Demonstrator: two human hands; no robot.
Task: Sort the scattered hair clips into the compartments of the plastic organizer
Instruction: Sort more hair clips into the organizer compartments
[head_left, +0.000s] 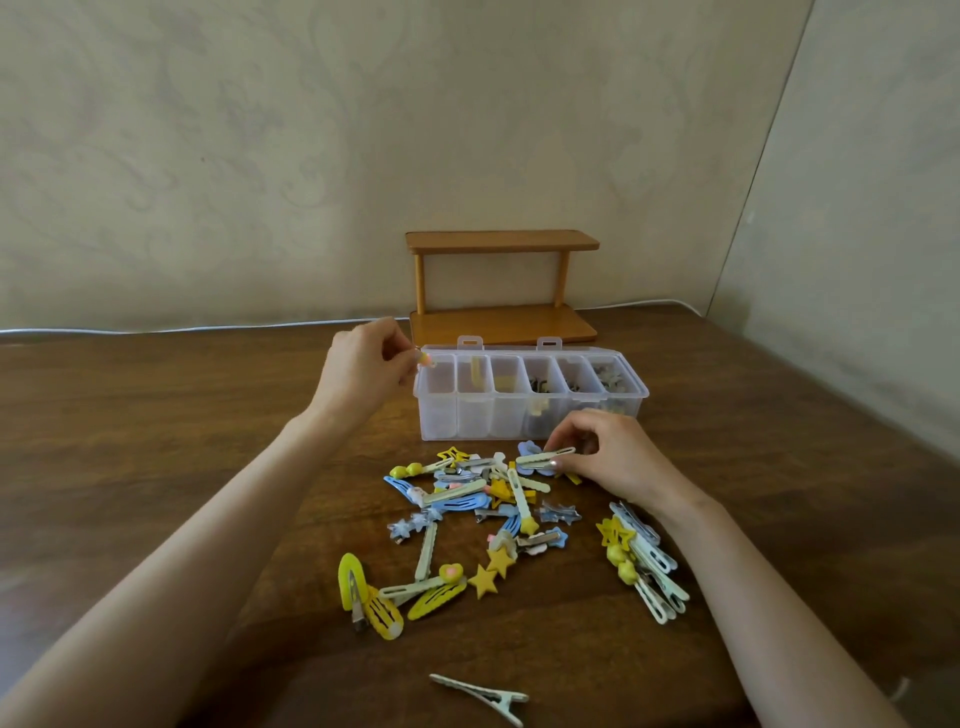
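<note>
A clear plastic organizer (530, 423) with several compartments stands mid-table; some hold clips. My left hand (361, 366) pinches a small clip with a yellow-orange tip (425, 357) over the organizer's leftmost compartment. My right hand (610, 460) pinches a pale green long clip (543, 457) just above the pile, in front of the organizer. A pile of scattered hair clips (467, 519), yellow, blue and pale green, lies before the box. A second bunch of clips (641, 558) lies beside my right forearm.
A small two-tier wooden shelf (501, 283) stands behind the organizer against the wall. One pale clip (483, 696) lies alone near the table's front edge. A white cable (208, 327) runs along the back of the brown wooden table (156, 415).
</note>
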